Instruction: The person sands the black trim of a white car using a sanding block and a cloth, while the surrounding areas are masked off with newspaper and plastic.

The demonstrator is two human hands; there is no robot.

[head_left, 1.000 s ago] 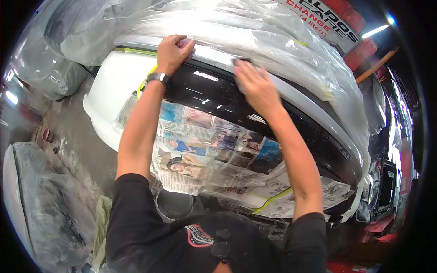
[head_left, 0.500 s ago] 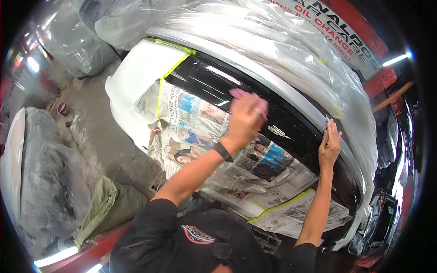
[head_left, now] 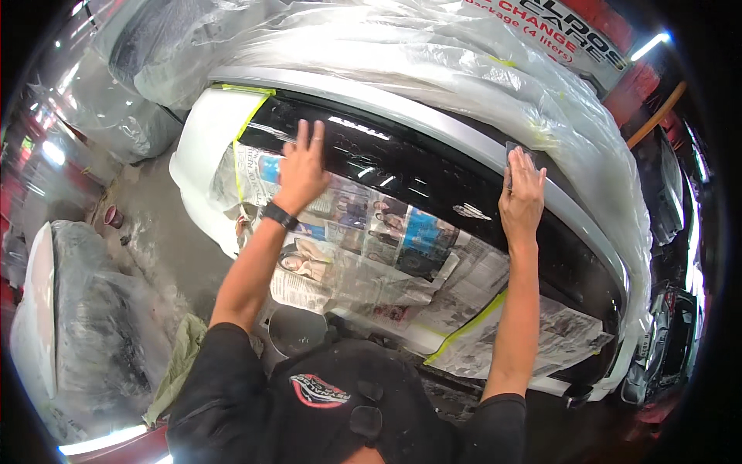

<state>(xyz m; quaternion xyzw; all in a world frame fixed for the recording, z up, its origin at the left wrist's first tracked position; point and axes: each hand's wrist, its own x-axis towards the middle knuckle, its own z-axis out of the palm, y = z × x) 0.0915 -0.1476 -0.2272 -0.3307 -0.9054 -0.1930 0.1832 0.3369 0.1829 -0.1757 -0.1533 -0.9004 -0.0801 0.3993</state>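
Observation:
A glossy black car panel [head_left: 371, 162] curves below a silver-white roof edge [head_left: 433, 116]. Over its left end is my left hand [head_left: 304, 174], open, with two fingers pointing away and apart; no cloth shows in it. Farther right, my right hand [head_left: 523, 197] has its fingers nearly straight along the panel's upper edge. A small dark flat piece [head_left: 510, 147] sticks out at those fingertips and seems held by them; its kind is unclear. Taped newspaper [head_left: 363, 263] covers the area below the black strip, partly under my left wrist.
Yellow-green masking tape [head_left: 249, 127] borders a white car section [head_left: 205, 139]. Clear plastic sheeting [head_left: 386, 58] drapes the car beyond the roof edge. At left stand a plastic-wrapped car part [head_left: 93, 309] and a small reddish cup [head_left: 114, 216]. A grey round bucket [head_left: 297, 329] is close to my body.
My left hand has moved left along the black panel and opened its fingers; the pink cloth it had is out of sight. My right hand has moved left, its dark flat piece with it.

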